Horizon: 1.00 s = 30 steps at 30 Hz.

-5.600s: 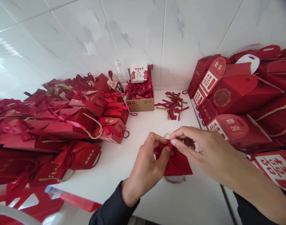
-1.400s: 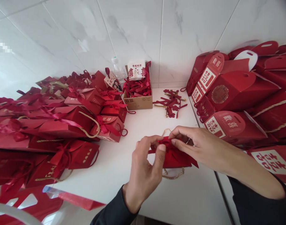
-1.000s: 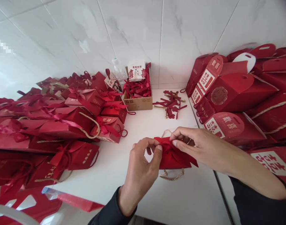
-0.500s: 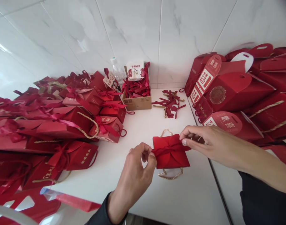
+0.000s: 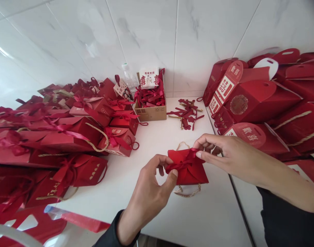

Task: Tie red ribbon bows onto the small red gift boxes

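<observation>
A small red gift box (image 5: 193, 176) with twisted gold cord handles (image 5: 189, 195) lies on the white table in front of me. Across its top runs a red ribbon (image 5: 181, 165), gathered in a knot or bow near the middle. At the box's left edge is my left hand (image 5: 154, 192), thumb and forefinger parted around the ribbon's left loop, the thumb tip resting by it. My right hand (image 5: 218, 151) pinches the right part of the ribbon between thumb and forefinger above the box's upper right corner. Its other fingers are curled and partly hidden.
Many ribboned red boxes (image 5: 77, 137) are piled at left. A cardboard box (image 5: 153, 115) of red ribbons stands by the tiled wall, beside a plastic bottle (image 5: 128, 77). Loose dark red ribbon pieces (image 5: 186, 113) lie nearby. More red boxes (image 5: 262, 97) are stacked at right.
My right hand has drawn its end of the ribbon leftward and inward. The left thumb and forefinger have parted from their pinch and moved slightly right. The ribbon looks more bunched.
</observation>
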{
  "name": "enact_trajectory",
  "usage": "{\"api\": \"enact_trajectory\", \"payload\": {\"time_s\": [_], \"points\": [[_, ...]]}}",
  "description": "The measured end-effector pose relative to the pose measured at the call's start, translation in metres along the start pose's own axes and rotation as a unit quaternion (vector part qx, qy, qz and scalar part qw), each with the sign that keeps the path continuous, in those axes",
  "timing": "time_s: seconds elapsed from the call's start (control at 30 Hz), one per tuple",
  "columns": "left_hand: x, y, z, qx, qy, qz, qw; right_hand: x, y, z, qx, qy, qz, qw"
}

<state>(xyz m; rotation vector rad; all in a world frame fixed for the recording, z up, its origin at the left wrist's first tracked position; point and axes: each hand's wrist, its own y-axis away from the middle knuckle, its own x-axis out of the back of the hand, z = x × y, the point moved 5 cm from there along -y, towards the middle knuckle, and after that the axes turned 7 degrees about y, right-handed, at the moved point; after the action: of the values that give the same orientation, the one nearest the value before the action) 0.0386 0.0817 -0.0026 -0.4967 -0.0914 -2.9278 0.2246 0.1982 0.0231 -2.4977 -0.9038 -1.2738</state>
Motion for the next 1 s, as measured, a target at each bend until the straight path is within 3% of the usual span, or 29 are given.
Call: {"api": "enact_trajectory", "payload": {"time_s": [0.17, 0.5, 0.7, 1.0], "points": [[0.003, -0.003, -0.005, 0.005, 0.009, 0.026, 1.0, 0.003, -0.002, 0.004, 0.0, 0.018, 0.046, 0.999], [0.003, -0.003, -0.012, 0.052, 0.11, 0.042, 0.992, -0.001, 0.0, 0.008, 0.001, 0.035, 0.034, 0.999], [0.0, -0.008, -0.013, 0.077, 0.277, 0.038, 0.957, -0.002, -0.001, 0.004, 0.011, 0.025, 0.027, 0.999], [-0.004, -0.007, -0.008, 0.086, 0.28, -0.007, 0.956, 0.002, -0.002, -0.004, -0.006, 0.001, 0.011, 1.0]]}}
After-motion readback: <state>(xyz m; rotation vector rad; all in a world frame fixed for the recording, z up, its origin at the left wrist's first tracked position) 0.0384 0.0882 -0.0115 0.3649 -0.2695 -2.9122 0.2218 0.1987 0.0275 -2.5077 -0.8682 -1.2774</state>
